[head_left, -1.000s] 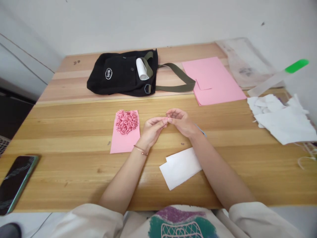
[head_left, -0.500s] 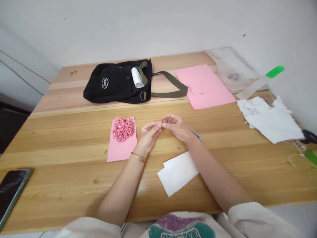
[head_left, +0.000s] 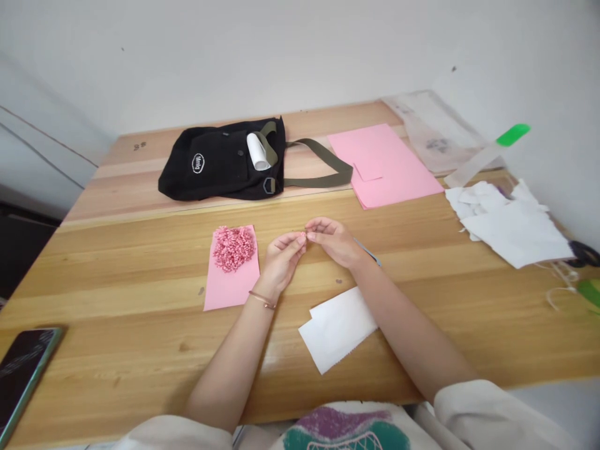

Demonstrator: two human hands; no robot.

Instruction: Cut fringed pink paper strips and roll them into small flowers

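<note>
Over the middle of the table, my left hand (head_left: 283, 256) and my right hand (head_left: 335, 242) meet at the fingertips. Both are closed in a pinch around a small pink piece (head_left: 304, 236), mostly hidden by the fingers; its exact kind is too small to tell. Left of my left hand, a bunch of pink flower stamens (head_left: 233, 249) lies on a pink paper sheet (head_left: 229, 292). White paper pieces (head_left: 335, 334) overlap on the table, partly under my right forearm. A slim blue-grey tool (head_left: 368, 252) shows behind my right wrist, its other end hidden.
A black bag (head_left: 215, 165) with a white roll (head_left: 257, 152) on it lies at the back. Larger pink sheets (head_left: 398, 169) and a clear plastic sleeve (head_left: 438, 128) are behind right. White scraps (head_left: 515, 231) and black scissors handles (head_left: 584, 253) lie right; a phone (head_left: 28, 375) lies left.
The view has shifted slightly. Both hands keep their pinch at nearly the same place, with only tiny fingertip movement. Things on the table have not visibly moved.
</note>
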